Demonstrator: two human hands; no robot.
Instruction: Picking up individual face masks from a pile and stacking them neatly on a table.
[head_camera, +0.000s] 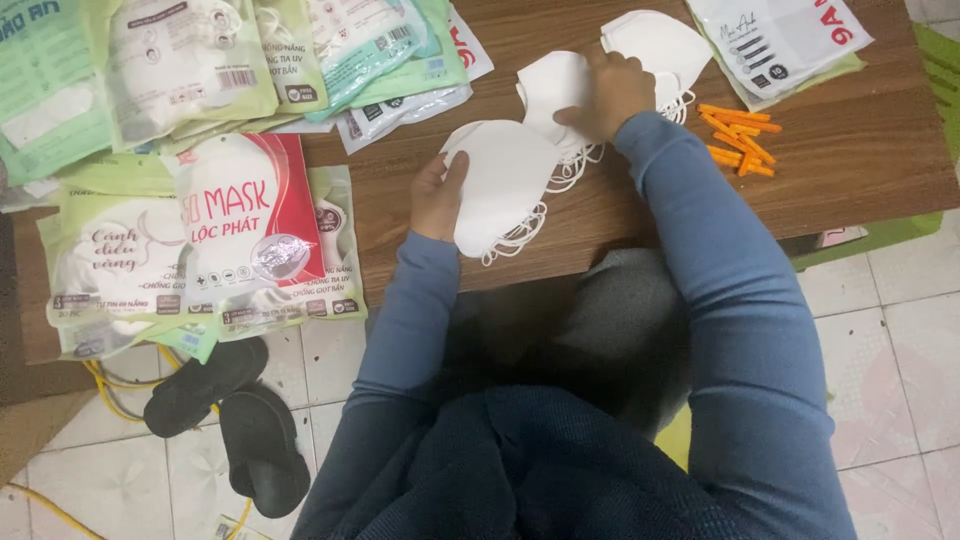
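A stack of white face masks (503, 195) lay at the near edge of the low wooden table (850, 170), its ear loops trailing over the rim, and was gripped along its left side by the left hand (437, 197), thumb on top and fingers tucked beneath. Just beyond it, a second stack of white masks (553, 88) was pressed down by the right hand (608, 95), fingers curled over its upper edge, the two stacks touching where they overlapped. For the handling to be done well, it was judged that the edges should be kept squared and the loose loops gathered in, so that none snagged between layers. A third pile of masks (655, 45) was seen further back, beside a scatter of orange strips (738, 138). Sealed mask packets (250, 235) were spread across the table's left side, and a pair of black sandals (230, 415) rested on the tiled floor below.
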